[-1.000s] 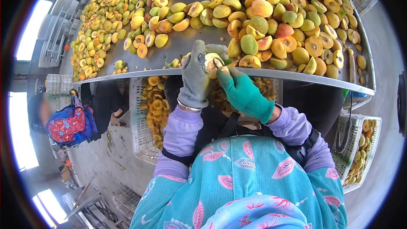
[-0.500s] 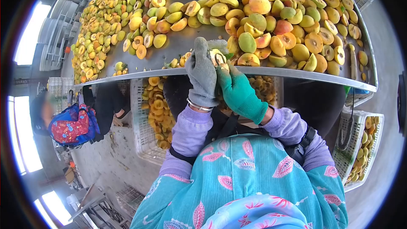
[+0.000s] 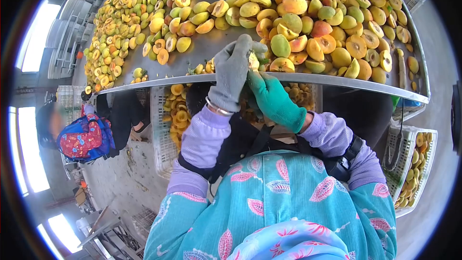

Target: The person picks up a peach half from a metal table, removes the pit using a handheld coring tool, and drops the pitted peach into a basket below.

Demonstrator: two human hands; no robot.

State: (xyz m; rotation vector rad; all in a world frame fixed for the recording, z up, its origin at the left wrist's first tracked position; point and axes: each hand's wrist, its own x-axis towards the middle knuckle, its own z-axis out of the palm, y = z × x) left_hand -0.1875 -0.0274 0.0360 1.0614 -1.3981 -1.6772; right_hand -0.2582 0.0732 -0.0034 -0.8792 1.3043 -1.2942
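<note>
At the near rim of the metal table, my two gloved hands meet. My left hand [image 3: 232, 72], in a grey glove, is closed around a pale piece of cut apricot [image 3: 253, 61], mostly covered by the fingers. Against its lower side presses my right hand [image 3: 276, 101], in a green glove; its fingers are closed, and what they grip is hidden. Just beyond the hands lies a large heap of halved apricots [image 3: 315, 50], some showing brown hollows or stones. A whole-looking greenish apricot [image 3: 280, 46] sits close to my right hand.
The metal table [image 3: 332, 81] has a raised rim in front of me. Below it stands a white crate [image 3: 160, 137] of cut fruit, with another crate [image 3: 429, 163] at the right. A person [image 3: 91, 135] sits at the left by the table. A stick [image 3: 401, 70] lies at the table's right end.
My left hand has tilted and risen slightly over the fruit piece, covering more of it. A dark loop seen on the piece earlier no longer shows. The person at left now reaches to the table edge.
</note>
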